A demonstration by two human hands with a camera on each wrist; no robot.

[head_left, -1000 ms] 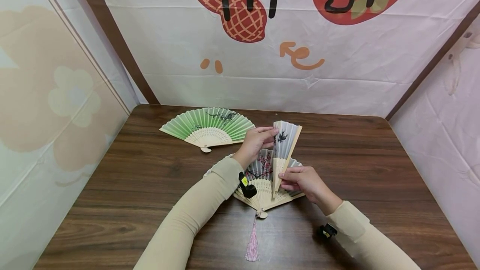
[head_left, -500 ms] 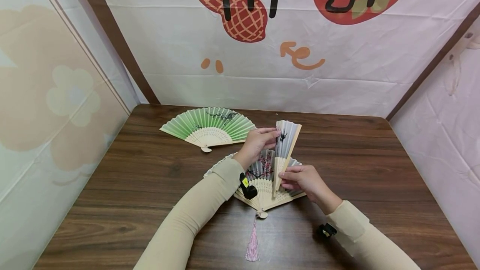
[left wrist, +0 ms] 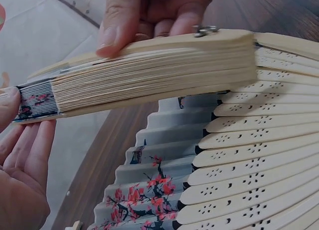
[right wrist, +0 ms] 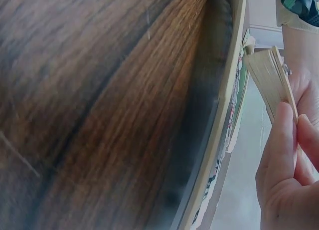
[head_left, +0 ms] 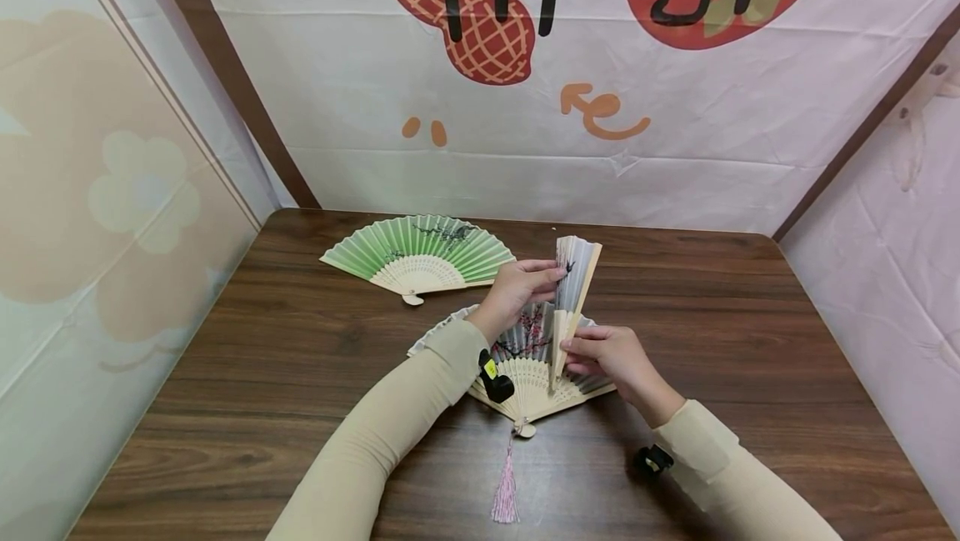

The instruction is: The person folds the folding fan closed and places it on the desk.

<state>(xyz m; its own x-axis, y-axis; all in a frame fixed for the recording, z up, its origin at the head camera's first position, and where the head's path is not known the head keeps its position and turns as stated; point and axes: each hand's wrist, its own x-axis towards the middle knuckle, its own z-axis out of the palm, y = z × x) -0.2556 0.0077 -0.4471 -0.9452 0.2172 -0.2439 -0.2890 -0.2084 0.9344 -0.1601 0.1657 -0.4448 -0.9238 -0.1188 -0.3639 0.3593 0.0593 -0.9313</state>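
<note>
Both hands hold a nearly folded hand fan [head_left: 576, 270] with grey-white pleats and pale wooden ribs, tilted up above the table. My left hand [head_left: 521, 291] pinches its pleated upper end between thumb and fingers. Lower down, my right hand [head_left: 618, 362] grips the ribs; in the right wrist view its thumb and fingers press the rib stack [right wrist: 271, 78] from both sides. Under the held fan, a spread grey fan [head_left: 525, 378] with red blossoms lies on the table, partly hidden by the left forearm. A small metal rivet [left wrist: 205, 30] shows on the held fan's end.
A spread green fan [head_left: 420, 253] lies at the back left, close behind the left hand. From the grey fan's pivot a pink tassel [head_left: 506, 491] trails toward the front. The wooden table [head_left: 247, 408] meets printed cloth walls [head_left: 525, 182] at back and sides.
The held fan has shifted slightly right and upward, and its pleated top looks a little narrower. Both hands have moved slightly with it; the fans on the table stay put.
</note>
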